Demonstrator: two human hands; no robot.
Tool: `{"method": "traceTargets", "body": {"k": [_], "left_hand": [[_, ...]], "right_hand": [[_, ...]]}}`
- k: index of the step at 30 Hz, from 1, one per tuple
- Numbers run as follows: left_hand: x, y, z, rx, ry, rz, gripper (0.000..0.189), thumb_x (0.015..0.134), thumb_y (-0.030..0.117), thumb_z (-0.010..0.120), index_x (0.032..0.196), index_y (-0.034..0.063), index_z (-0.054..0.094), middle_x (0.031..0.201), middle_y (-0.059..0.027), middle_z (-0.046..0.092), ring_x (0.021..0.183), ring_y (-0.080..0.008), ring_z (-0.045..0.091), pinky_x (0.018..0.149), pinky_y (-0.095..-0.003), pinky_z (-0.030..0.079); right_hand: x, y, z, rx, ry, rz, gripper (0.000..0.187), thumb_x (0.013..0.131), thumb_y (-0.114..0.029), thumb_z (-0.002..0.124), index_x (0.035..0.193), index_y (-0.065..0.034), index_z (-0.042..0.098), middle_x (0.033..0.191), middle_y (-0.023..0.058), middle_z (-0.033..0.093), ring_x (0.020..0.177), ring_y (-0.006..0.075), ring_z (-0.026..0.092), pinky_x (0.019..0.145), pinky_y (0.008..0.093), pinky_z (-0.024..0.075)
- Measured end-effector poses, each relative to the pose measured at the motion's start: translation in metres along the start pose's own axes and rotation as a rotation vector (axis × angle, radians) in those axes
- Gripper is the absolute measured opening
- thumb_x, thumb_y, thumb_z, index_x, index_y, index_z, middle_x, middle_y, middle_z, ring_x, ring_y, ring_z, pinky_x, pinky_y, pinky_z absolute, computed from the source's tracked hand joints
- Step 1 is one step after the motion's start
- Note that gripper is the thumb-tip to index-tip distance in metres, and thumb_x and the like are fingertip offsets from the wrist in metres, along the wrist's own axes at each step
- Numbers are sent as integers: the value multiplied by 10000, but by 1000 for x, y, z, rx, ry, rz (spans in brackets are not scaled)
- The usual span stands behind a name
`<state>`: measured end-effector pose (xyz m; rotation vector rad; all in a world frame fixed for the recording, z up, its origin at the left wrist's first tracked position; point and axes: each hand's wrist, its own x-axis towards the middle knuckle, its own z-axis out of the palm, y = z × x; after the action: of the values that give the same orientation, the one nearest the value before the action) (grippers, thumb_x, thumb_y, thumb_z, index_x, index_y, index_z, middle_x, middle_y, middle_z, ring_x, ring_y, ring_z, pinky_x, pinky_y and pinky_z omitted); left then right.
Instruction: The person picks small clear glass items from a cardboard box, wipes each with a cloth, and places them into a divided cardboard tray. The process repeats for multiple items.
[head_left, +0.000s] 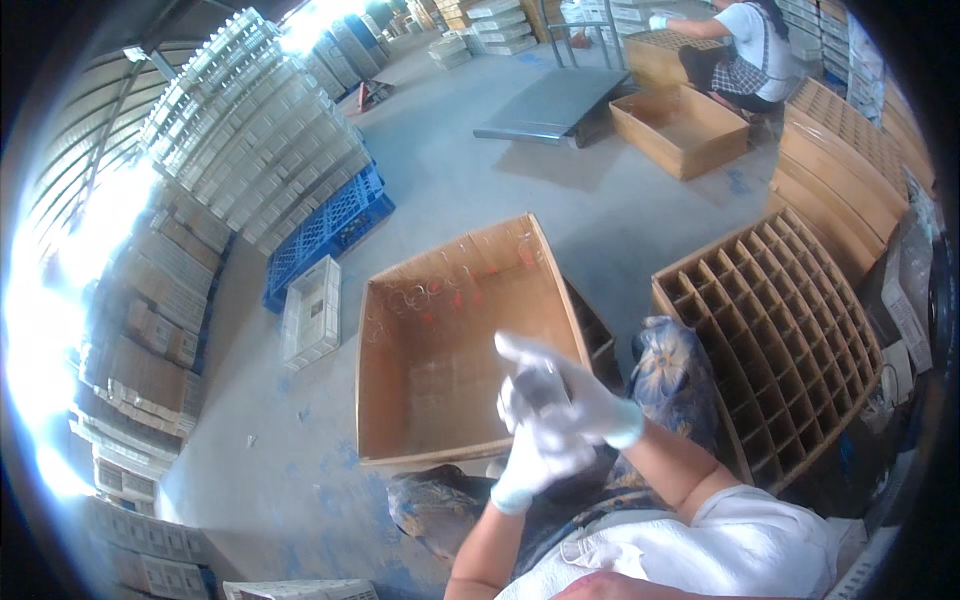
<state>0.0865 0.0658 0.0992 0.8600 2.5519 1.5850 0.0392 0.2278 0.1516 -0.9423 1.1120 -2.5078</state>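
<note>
Both my hands wear white knit gloves and meet over the near right side of a large open cardboard box. Between them is a small grey, see-through piece that looks like glassware, blurred and partly covered by fingers. My left hand cups it from below. My right hand closes around its right side, thumb raised. Along the box's far wall, clear curved rims and red spots show; their exact kind is hard to tell.
A cardboard divider grid stands right of my knee. A white plastic crate lies left, near a blue pallet under stacked crates. Ahead are a platform cart, another open carton and a crouching person.
</note>
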Motion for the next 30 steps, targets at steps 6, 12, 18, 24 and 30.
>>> {"method": "traceTargets", "body": {"k": [6, 12, 18, 24, 30], "left_hand": [[30, 11, 14, -3, 392, -50, 556, 824, 196, 863, 1290, 31, 607, 1208, -124, 667, 1052, -232, 678, 857, -385, 562], [36, -22, 20, -584, 319, -267, 613, 785, 111, 848, 1323, 5, 574, 1132, -69, 683, 975, -157, 686, 835, -325, 588], [12, -2, 3, -404, -11, -140, 642, 783, 141, 856, 1340, 13, 563, 1187, -99, 680, 1032, -188, 682, 878, -326, 573], [24, 8, 14, -327, 277, -237, 682, 767, 145, 905, 1339, 1, 562, 1243, -98, 667, 1107, -216, 648, 977, -357, 530], [45, -14, 16, -492, 234, -280, 547, 799, 146, 853, 1270, 43, 595, 1136, -54, 693, 930, -137, 667, 815, -322, 582]], "right_hand": [[15, 9, 11, -130, 241, -46, 677, 812, -47, 830, 1433, -31, 563, 1056, 41, 691, 926, 119, 678, 858, 315, 584], [32, 20, -6, -402, 310, 11, 594, 852, -77, 834, 1381, -31, 566, 972, 34, 676, 874, 141, 666, 806, 314, 577], [25, -17, 3, 206, -228, 121, 596, 831, -85, 825, 1368, 8, 586, 976, 81, 702, 822, 154, 698, 749, 308, 585], [27, 1, -9, -193, 113, 4, 570, 819, -57, 840, 1331, -12, 594, 992, 75, 716, 859, 150, 700, 758, 303, 576], [38, 37, -34, -432, 513, -110, 583, 866, -63, 838, 1387, -54, 575, 961, 50, 725, 824, 106, 697, 723, 261, 562]]}}
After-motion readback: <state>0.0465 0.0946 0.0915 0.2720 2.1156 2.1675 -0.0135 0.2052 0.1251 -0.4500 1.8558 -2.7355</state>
